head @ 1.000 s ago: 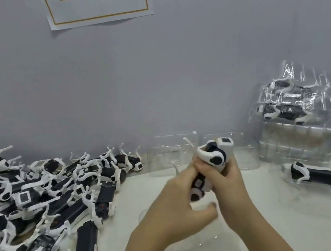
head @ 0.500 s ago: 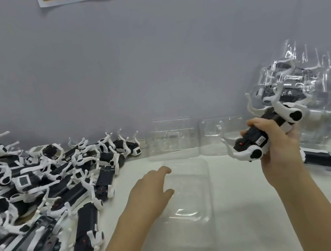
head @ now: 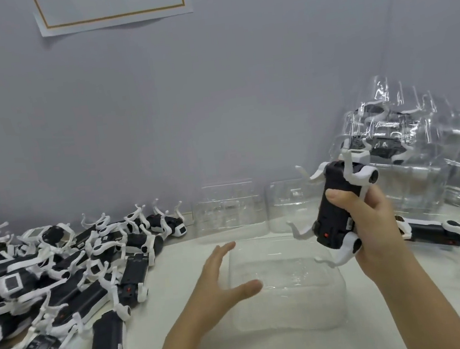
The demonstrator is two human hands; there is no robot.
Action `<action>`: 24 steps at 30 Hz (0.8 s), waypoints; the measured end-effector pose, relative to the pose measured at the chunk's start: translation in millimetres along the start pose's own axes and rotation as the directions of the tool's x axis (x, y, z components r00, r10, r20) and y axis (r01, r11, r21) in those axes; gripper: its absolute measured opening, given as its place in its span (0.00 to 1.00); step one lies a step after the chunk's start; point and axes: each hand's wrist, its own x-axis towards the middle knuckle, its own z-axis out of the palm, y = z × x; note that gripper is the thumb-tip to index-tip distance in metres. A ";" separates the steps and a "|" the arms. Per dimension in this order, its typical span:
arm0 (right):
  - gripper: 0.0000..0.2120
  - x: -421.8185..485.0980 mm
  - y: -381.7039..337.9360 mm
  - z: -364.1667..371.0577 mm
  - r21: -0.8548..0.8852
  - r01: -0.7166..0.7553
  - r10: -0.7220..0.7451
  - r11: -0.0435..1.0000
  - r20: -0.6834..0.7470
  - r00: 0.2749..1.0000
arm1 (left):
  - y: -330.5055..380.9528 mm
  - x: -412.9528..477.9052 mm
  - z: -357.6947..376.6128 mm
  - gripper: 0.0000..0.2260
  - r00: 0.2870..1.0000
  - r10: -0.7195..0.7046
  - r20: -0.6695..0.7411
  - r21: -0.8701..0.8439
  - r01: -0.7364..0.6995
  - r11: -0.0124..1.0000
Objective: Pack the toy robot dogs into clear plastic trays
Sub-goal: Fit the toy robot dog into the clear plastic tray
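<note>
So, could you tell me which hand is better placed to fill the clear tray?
The right hand: it holds a toy dog at the right edge of the clear tray. The left hand is open and empty at the tray's left edge.

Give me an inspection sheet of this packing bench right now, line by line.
Surface: white table, partly covered with parts.
Job's things: toy dog held roughly upright above the empty clear tray; pile of dogs at left; lone dog lying at right; filled trays stacked far right; spare trays against the wall.
Clutter: nothing seen.
Grips: left hand open at the tray's left edge, contact unclear; right hand grips the toy dog's body.
Cables: nothing seen.
Surroundings: grey wall; paper notice on it.
</note>
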 end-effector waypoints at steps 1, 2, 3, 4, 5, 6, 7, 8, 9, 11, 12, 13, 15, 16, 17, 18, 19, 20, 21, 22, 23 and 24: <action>0.11 -0.3 0.5 0.0 -0.011 -0.006 0.006 1.000 0.009 1.000 | -5.5 -0.1 5.8 0.42 1.000 -0.009 0.014 -0.077 0.010 0.997; 0.12 -0.8 1.0 0.4 -0.020 -0.013 0.013 1.000 0.017 1.000 | -10.3 -0.5 10.1 0.42 1.000 -0.016 0.012 -0.136 0.017 0.991; 0.13 -0.9 1.5 0.8 -0.025 -0.018 0.019 1.000 0.023 1.000 | -13.4 -1.4 12.7 0.41 1.000 -0.025 -0.004 -0.148 0.024 0.989; 0.13 -0.8 2.3 0.9 -0.029 -0.021 0.021 0.999 0.025 0.999 | -15.3 -1.8 13.7 0.41 0.999 -0.028 -0.033 -0.113 0.024 0.993; 0.13 -0.4 3.3 1.0 -0.035 -0.022 0.023 0.999 0.022 0.999 | -15.7 -1.9 13.2 0.40 0.997 -0.027 -0.067 -0.043 0.024 0.999; 0.11 0.1 4.3 0.8 -0.041 -0.022 0.023 0.999 0.021 1.000 | -15.3 -1.6 12.0 0.39 0.995 -0.020 -0.098 0.026 0.022 0.999; 0.08 0.8 5.7 0.3 -0.046 -0.024 0.025 0.999 0.018 1.000 | -14.5 -1.5 10.3 0.38 0.992 -0.003 -0.125 0.074 0.013 0.997; 0.07 1.2 6.9 -0.1 -0.050 -0.026 0.027 0.998 0.013 1.000 | -13.7 -1.3 8.6 0.36 0.988 0.016 -0.150 0.089 -0.002 0.996; 0.07 1.7 7.9 -0.5 -0.054 -0.028 0.028 0.998 0.010 1.000 | -13.2 -1.3 6.6 0.35 0.984 0.034 -0.175 0.083 -0.020 0.996; 0.07 1.9 8.9 -1.2 -0.057 -0.027 0.027 0.998 0.008 1.000 | -14.3 -1.4 3.0 0.38 0.985 0.062 -0.164 0.034 -0.057 0.998; 0.07 2.0 9.1 -1.3 -0.058 -0.026 0.027 0.998 0.007 1.000 | -16.1 -1.5 2.7 0.40 0.992 0.066 -0.111 0.004 -0.066 0.998; 0.07 2.5 9.7 -1.9 -0.059 -0.026 0.026 0.998 0.006 1.000 | -17.5 -1.9 4.1 0.42 0.997 0.064 -0.047 -0.010 -0.064 0.998; 0.06 3.3 10.9 -3.1 -0.057 -0.032 0.032 0.998 0.004 0.999 | -17.9 -3.6 7.8 0.43 0.998 0.053 0.036 0.010 -0.053 0.999; 0.06 3.6 11.4 -3.9 -0.054 -0.038 0.039 0.998 0.002 0.999 | -17.2 -4.5 8.8 0.42 0.998 0.050 0.039 0.034 -0.051 0.998; 0.06 3.8 11.9 -4.5 -0.051 -0.045 0.045 0.998 0.002 0.999 | -15.4 -5.5 8.5 0.41 0.998 0.049 0.025 0.065 -0.050 0.997; 0.06 3.8 12.2 -5.0 -0.047 -0.047 0.047 0.998 0.001 0.999 | -13.0 -6.5 7.1 0.42 0.999 0.049 0.003 0.100 -0.049 0.994; 0.06 4.1 12.4 -5.6 -0.046 -0.047 0.047 0.998 -0.001 0.999 | -10.6 -7.4 5.2 0.44 0.998 0.050 -0.024 0.142 -0.046 0.989; 0.06 4.2 12.9 -6.3 -0.048 -0.046 0.046 0.998 -0.005 0.999 | -8.6 -9.0 3.0 0.48 0.998 0.046 -0.045 0.192 -0.036 0.981; 0.06 4.7 13.1 -6.9 -0.053 -0.041 0.041 0.998 -0.010 0.999 | -7.8 -10.3 0.3 0.52 0.998 0.033 -0.053 0.251 -0.018 0.968; 0.06 4.9 13.3 -7.1 -0.059 -0.036 0.035 0.998 -0.015 0.999 | -7.5 -11.4 -2.1 0.56 0.999 0.015 -0.044 0.317 0.000 0.948; 0.06 5.0 13.6 -7.3 -0.065 -0.035 0.034 0.997 -0.019 0.999 | -7.5 -12.4 -4.7 0.58 1.000 -0.001 -0.019 0.364 0.008 0.931; 0.06 5.3 14.0 -7.2 -0.070 -0.037 0.036 0.997 -0.021 0.999 | -7.0 -13.0 -7.6 0.58 1.000 0.003 0.006 0.363 -0.005 0.932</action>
